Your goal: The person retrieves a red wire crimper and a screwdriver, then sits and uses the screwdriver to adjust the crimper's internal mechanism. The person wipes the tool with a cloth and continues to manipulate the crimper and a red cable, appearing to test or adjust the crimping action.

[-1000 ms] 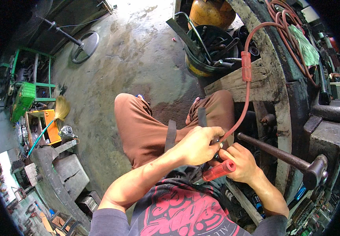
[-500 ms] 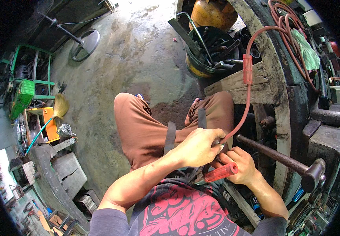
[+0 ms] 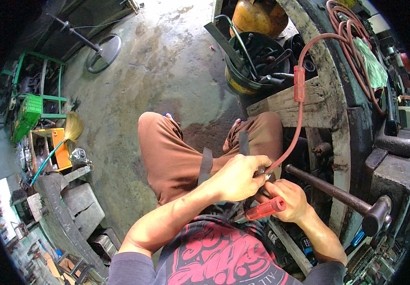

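My left hand [image 3: 248, 176] is closed in a pinch at the lower end of a reddish rubber hose [image 3: 298, 124], just above my lap. A small metal piece shows at its fingertips, mostly covered. Close below, my right hand [image 3: 288, 200] has its fingers curled near the same spot; what they grip is hidden. A tool with a clear red handle [image 3: 265, 208] lies across the front of my right palm, its dark metal end toward my shirt. I cannot tell whether that hand holds it. A red sleeve [image 3: 299, 84] sits around the hose higher up.
A long-handled hammer [image 3: 330, 189] juts over the worn wooden bench frame [image 3: 293, 105] on the right. Ahead stands a bucket [image 3: 237, 84] of metal rods and tools, before a yellow gas cylinder [image 3: 259, 19]. At left are a broom [image 3: 73, 127] and a green crate [image 3: 28, 111].
Both hands stay at nearly the same place, with only a slight shift of the fingers around the hose end. The view has moved a little.
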The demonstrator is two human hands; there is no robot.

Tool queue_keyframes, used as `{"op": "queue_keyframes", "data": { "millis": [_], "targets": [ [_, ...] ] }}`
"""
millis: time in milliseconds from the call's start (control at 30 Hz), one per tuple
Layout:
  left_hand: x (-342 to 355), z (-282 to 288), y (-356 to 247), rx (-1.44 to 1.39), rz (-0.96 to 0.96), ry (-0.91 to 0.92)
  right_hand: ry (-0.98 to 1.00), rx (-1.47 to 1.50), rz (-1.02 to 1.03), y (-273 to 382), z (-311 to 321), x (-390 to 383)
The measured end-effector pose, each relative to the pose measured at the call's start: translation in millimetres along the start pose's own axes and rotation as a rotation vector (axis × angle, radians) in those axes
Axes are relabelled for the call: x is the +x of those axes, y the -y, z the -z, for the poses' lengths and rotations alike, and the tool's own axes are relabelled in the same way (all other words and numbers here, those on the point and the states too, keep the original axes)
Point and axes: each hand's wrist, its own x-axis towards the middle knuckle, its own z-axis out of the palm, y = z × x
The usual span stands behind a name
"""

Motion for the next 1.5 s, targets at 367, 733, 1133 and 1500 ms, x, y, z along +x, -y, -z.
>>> {"op": "queue_keyframes", "data": {
  "millis": [367, 733, 1133, 1500],
  "targets": [
    [-0.4, 1.9, 0.7, 0.003, 0.019, -0.011, -0.072, 0.019, -0.046, 2.3, -9.6, -7.6],
    [-2.3, -0.1, 1.6, 0.039, 0.021, -0.055, -0.215, 0.186, -0.426, 16.5, -26.1, -19.3],
    [-4.8, 0.2, 6.3, 0.029, 0.037, -0.068, -0.523, 0.404, -0.741, 48.4, -48.7, -12.3],
    [-7.7, -0.4, 6.7, 0.011, 0.047, -0.081, -0.490, 0.359, -0.763, 51.4, -55.3, -2.8]
  ]
}}
